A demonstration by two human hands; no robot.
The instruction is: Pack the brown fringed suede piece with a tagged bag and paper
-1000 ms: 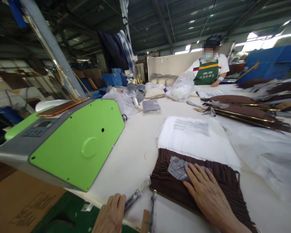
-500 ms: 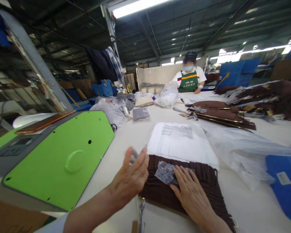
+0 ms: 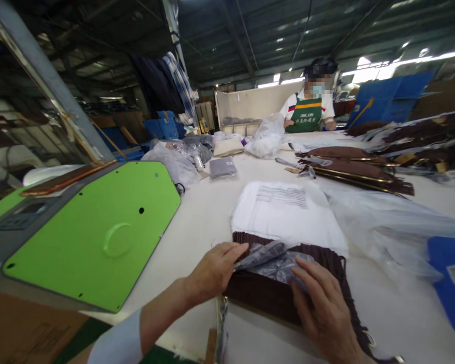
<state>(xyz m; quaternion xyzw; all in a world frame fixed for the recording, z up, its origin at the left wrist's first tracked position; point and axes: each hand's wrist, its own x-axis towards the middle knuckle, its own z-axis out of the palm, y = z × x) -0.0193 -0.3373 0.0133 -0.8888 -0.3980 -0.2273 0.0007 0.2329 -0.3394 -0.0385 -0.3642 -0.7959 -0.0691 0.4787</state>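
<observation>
White table [image 3: 197, 217] here, brown fringed piece [image 3: 261, 290] lying flat on it; right hand [image 3: 318, 298] with fingers curled, whether gripping I can't tell; left hand [image 3: 220, 265] with fingers pinching the grey plastic bundle [image 3: 275, 263] atop the brown, between both hands!

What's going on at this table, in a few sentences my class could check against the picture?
A person's two hands are at some grey plastic over a brown fringed piece on the table. The left hand holds the plastic's left end; the right hand has its fingers at the right end. White sheeting lies just beyond, and a green machine stands to the left. Across the table is another person in a green apron.
</observation>
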